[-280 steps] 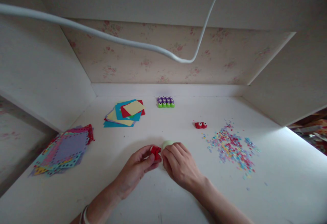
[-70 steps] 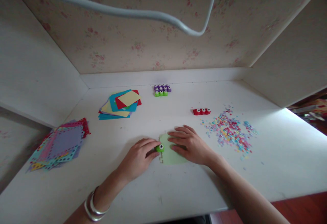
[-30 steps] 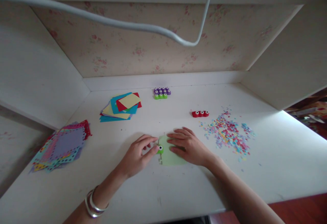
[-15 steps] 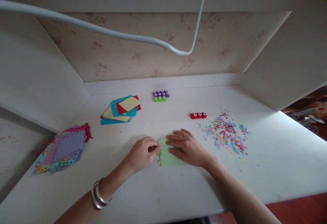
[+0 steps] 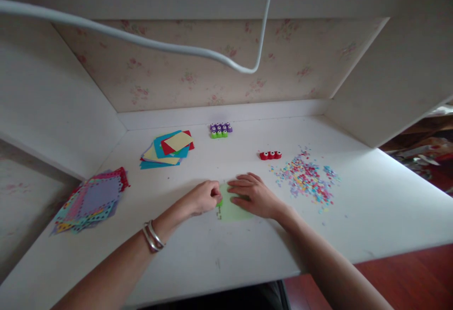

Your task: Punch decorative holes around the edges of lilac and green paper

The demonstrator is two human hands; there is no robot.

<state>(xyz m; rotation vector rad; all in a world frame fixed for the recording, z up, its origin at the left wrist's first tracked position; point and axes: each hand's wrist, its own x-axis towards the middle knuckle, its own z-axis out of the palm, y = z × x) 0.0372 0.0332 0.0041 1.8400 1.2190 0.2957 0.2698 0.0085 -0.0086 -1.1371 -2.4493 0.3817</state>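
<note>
A pale green sheet of paper [image 5: 235, 212] lies on the white desk, with small cut-outs along the lower part of its left edge. My left hand [image 5: 207, 196] is closed on a small green craft punch [image 5: 220, 203] at that left edge; most of the punch is hidden beneath the fingers. My right hand [image 5: 256, 196] rests flat on the paper's right side, fingers spread and pointing left.
At left lie punched-edge papers [image 5: 94, 199] and a pile of coloured sheets [image 5: 166, 149]. Purple and green punches [image 5: 220, 129] stand at the back, red punches [image 5: 271, 155] right of centre. Confetti [image 5: 307, 178] is scattered at right. A white cable [image 5: 198, 51] hangs in front.
My left fingers have curled tighter over the green punch, and the hand now looks more like a fist. My right hand stays on the paper. The whole view has shifted slightly.
</note>
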